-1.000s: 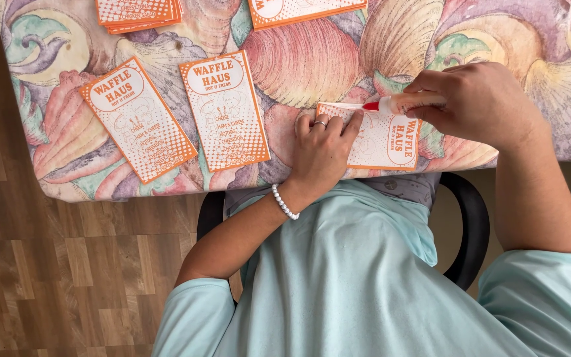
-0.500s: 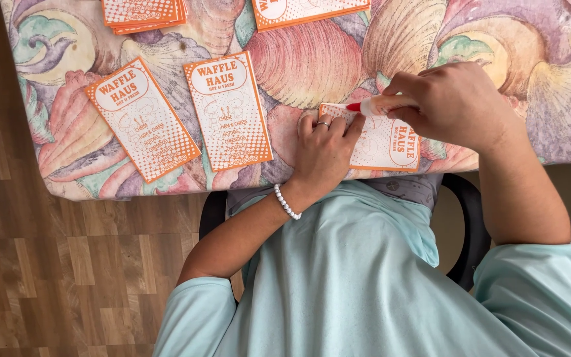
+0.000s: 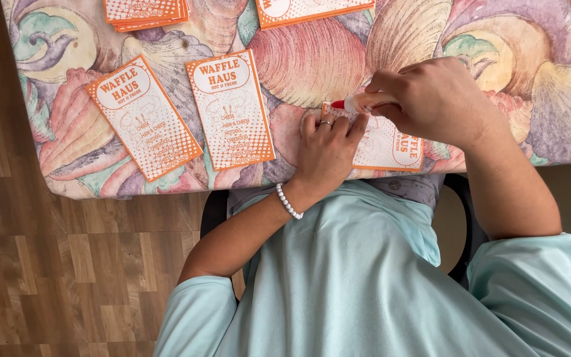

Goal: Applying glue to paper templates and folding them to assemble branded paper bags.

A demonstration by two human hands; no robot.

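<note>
Left hand [image 3: 328, 149] lies flat, fingers spread, pinning an orange-and-white card [image 3: 391, 142] at the near table edge. Right hand [image 3: 434, 99] pinches a red-tipped marker [image 3: 358, 102] over it. The card looks light, thin, likely slippery on the cloth; best held by its edges.

My table [image 3: 550, 99] carries a shell-patterned cloth. Two orange-and-white cards [image 3: 143, 119] [image 3: 231, 109] lie side by side near its front edge. A third card [image 3: 391, 142] sits at the front edge. More cards [image 3: 145, 12] [image 3: 312, 9] lie farther back.
</note>
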